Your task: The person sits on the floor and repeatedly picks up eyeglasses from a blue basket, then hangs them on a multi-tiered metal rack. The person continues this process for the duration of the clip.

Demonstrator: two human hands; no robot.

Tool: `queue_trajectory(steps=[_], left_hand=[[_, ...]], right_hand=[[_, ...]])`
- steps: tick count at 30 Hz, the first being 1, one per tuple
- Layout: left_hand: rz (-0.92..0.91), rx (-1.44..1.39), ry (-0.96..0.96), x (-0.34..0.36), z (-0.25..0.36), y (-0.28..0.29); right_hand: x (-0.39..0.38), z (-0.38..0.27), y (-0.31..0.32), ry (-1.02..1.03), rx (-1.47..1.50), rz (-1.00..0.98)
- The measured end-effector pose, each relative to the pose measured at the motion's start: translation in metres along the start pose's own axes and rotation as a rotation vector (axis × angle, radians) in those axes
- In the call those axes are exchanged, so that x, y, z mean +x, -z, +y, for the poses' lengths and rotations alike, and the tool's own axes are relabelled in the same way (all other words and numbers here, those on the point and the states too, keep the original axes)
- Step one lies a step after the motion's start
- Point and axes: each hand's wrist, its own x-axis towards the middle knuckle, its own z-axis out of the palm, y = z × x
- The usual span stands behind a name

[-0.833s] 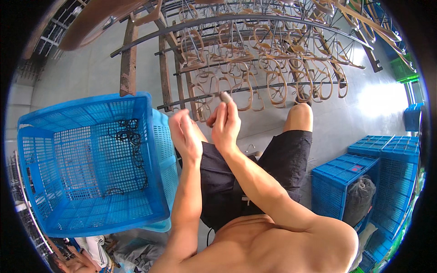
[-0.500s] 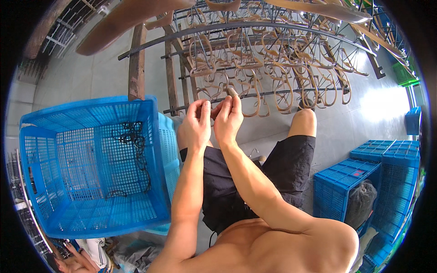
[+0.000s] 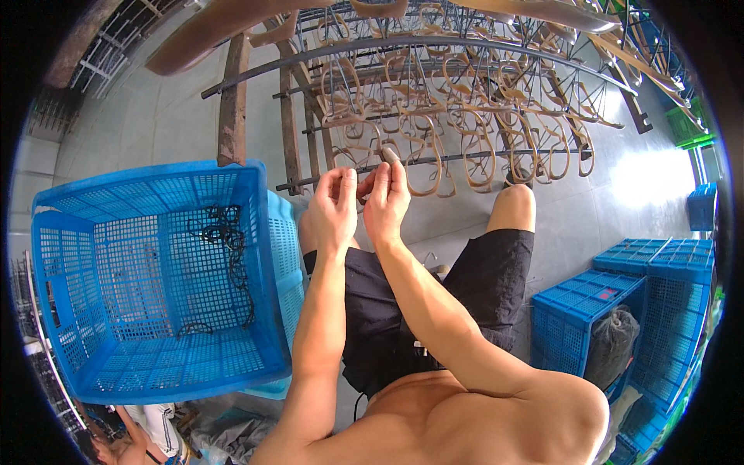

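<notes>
Both of my hands are raised side by side at the left end of the rack's lowest rail (image 3: 488,156). My left hand (image 3: 335,208) is closed with the thumb against bent fingers. My right hand (image 3: 386,208) is closed too, and a pale cover caps one fingertip. Whatever the fingers hold is hidden behind them. Brown clothes hangers (image 3: 425,186) hang in rows just beyond my hands, the closest beside my right fingertips.
To my left stands a large blue mesh crate (image 3: 271,310) with dark tangled cords (image 3: 232,240) inside. More blue crates (image 3: 562,318) are at the right, one holding a dark bag (image 3: 612,349). Large brown hanger arms (image 3: 209,31) cross the top. Another person (image 3: 136,442) is at lower left.
My hands stay close together by the rail, with only a slight shift of the right fingers. The whole view has moved a little. The person at lower left has changed arm position.
</notes>
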Motion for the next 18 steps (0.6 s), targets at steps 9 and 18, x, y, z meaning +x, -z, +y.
queue_trajectory(steps=[9,18], left_hand=[[-0.101,-0.35,0.33,0.009,-0.007,0.025],[-0.147,-0.594,0.441,0.011,-0.013,0.021]], right_hand=[[-0.007,0.007,-0.005,0.141,-0.593,-0.16],[-0.001,-0.009,0.001,0.279,-0.785,-0.139]])
